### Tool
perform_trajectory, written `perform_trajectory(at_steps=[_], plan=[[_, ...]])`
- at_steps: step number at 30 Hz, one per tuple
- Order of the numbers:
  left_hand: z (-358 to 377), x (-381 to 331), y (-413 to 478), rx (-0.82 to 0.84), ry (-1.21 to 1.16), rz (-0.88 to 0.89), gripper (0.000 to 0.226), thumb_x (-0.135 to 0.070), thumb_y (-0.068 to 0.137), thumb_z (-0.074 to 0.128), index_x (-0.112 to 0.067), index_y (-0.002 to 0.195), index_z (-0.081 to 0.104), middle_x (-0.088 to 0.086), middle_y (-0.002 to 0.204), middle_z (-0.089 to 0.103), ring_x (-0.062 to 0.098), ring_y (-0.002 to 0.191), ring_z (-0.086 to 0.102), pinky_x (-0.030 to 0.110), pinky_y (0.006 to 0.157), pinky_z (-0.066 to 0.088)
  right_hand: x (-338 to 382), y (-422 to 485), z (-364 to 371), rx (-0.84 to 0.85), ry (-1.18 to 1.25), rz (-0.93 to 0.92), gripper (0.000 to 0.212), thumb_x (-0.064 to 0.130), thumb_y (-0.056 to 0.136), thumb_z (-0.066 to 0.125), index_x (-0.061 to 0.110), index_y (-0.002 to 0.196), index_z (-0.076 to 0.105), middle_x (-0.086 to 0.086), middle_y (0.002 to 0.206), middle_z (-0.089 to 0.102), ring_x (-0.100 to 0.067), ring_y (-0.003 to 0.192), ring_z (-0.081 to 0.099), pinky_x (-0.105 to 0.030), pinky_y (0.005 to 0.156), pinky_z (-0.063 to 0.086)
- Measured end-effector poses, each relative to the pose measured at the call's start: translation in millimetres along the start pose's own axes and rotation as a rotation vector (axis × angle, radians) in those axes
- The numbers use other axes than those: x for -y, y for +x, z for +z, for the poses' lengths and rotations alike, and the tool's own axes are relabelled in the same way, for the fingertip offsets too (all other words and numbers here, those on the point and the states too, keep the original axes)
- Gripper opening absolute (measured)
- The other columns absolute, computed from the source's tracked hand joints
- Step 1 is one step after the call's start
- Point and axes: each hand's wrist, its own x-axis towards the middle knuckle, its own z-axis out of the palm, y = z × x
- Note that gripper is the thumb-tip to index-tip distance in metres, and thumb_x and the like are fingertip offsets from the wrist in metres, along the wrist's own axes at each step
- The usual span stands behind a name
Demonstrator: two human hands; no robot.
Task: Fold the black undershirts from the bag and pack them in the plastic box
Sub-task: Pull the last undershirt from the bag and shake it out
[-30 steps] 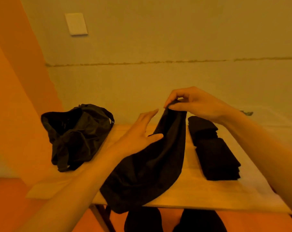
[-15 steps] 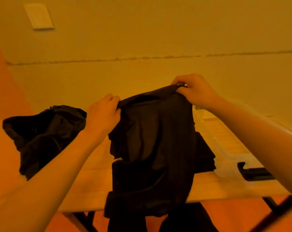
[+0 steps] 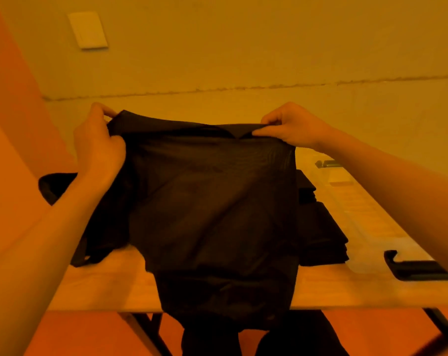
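Note:
I hold a black undershirt spread out in the air above the wooden table. My left hand grips its upper left corner and my right hand pinches its upper right edge. The cloth hangs down past the table's front edge. The black bag sits at the left, mostly hidden behind my left arm and the shirt. A stack of folded black undershirts lies on the table just right of the hanging shirt. The clear plastic box stands at the right, with black latches.
A pale wall runs close behind the table, with a white switch plate high on the left. An orange wall closes the left side. The table's dark legs and my dark trousers show below the front edge.
My hands have moved apart and stretched the undershirt wide between them. One second ago my left hand was open beside the bunched cloth; it now grips the left corner.

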Motion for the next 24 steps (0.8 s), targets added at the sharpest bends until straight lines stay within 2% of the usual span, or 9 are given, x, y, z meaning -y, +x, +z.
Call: perform_trajectory(at_steps=[5,7,9,12,15,17,18,21,24], plan=[[-18.0,24.0,-1.2,0.130,0.095,-0.009,0.028,0.007,0.088,0.049,-0.014,0.092,0.068,0.009,0.091,0.065,0.035,0.088,0.063,0.051,0.071,0.052,-12.8,10.8,8.4,-0.179,0.014,0.222,0.040,0.030,0.103,0.054,-0.004,0.091,0.070,-0.011,0.073,0.056,-0.019,0.065,0.052,-0.030,0.059,0.038],[-20.4,15.9,-6.9,0.225,-0.139,-0.169,0.029,0.000,0.095,0.050,-0.018,0.091,0.072,0.011,0.095,0.071,0.034,0.093,0.068,0.051,0.080,0.056,-10.7,10.7,12.5,-0.084,0.060,0.304,0.039,0.034,0.106,0.049,0.004,0.093,0.070,-0.006,0.086,0.062,-0.021,0.085,0.059,-0.031,0.071,0.044],[-13.6,-0.2,-14.1,0.347,-0.368,-0.294,0.041,-0.002,0.099,0.046,-0.030,0.092,0.075,0.000,0.095,0.076,0.021,0.092,0.073,0.036,0.078,0.059,-0.5,8.5,16.7,0.097,0.072,0.289,0.026,0.034,0.106,0.049,0.019,0.115,0.069,0.001,0.114,0.063,-0.017,0.111,0.055,-0.032,0.090,0.040],[6.7,-29.7,-25.9,0.470,-0.350,-0.192,0.032,-0.004,0.098,0.051,-0.022,0.090,0.076,-0.007,0.077,0.075,0.009,0.073,0.072,0.024,0.065,0.054,30.8,4.6,33.2,0.440,0.151,0.141,0.058,0.039,0.096,0.065,0.040,0.149,0.042,0.010,0.139,0.058,-0.011,0.130,0.050,-0.032,0.106,0.036],[24.1,-53.5,-32.0,0.511,-0.210,0.025,0.018,-0.009,0.094,0.061,0.005,0.086,0.069,0.020,0.069,0.060,0.018,0.062,0.052,0.032,0.058,0.035,59.1,5.6,56.7,0.476,0.263,0.025,0.054,0.046,0.086,0.073,0.031,0.135,0.057,0.013,0.104,0.073,-0.001,0.104,0.064,-0.026,0.094,0.043],[27.8,-59.7,-31.5,0.497,-0.130,0.071,0.020,-0.008,0.090,0.062,0.010,0.082,0.065,0.022,0.065,0.052,0.018,0.059,0.045,0.031,0.055,0.028,68.6,9.0,59.9,0.336,0.248,-0.022,0.011,0.031,0.093,0.072,0.020,0.096,0.072,0.017,0.061,0.060,0.006,0.060,0.054,-0.016,0.064,0.037],[26.3,-60.2,-29.9,0.491,-0.134,0.064,0.021,-0.010,0.089,0.066,0.009,0.081,0.065,0.023,0.065,0.051,0.017,0.058,0.045,0.031,0.054,0.027,65.1,11.8,56.3,0.274,0.207,-0.035,0.017,0.023,0.096,0.069,0.022,0.079,0.070,0.019,0.050,0.052,0.005,0.049,0.047,-0.011,0.055,0.033],[15.9,-53.6,-22.8,0.562,-0.128,0.100,0.027,-0.022,0.082,0.083,0.000,0.077,0.069,0.011,0.066,0.060,0.012,0.062,0.054,0.031,0.057,0.035,60.1,6.8,37.7,0.152,0.117,-0.006,0.020,0.019,0.100,0.062,0.016,0.085,0.074,0.018,0.057,0.059,0.008,0.052,0.052,-0.007,0.052,0.037],[9.9,-39.8,-18.2,0.645,0.058,0.161,0.021,-0.025,0.081,0.085,-0.015,0.097,0.076,0.000,0.095,0.073,0.014,0.090,0.068,0.036,0.081,0.054,44.1,9.0,24.7,0.003,0.088,0.039,0.022,0.022,0.102,0.059,0.009,0.103,0.077,-0.010,0.087,0.072,-0.007,0.076,0.062,-0.022,0.064,0.048]])
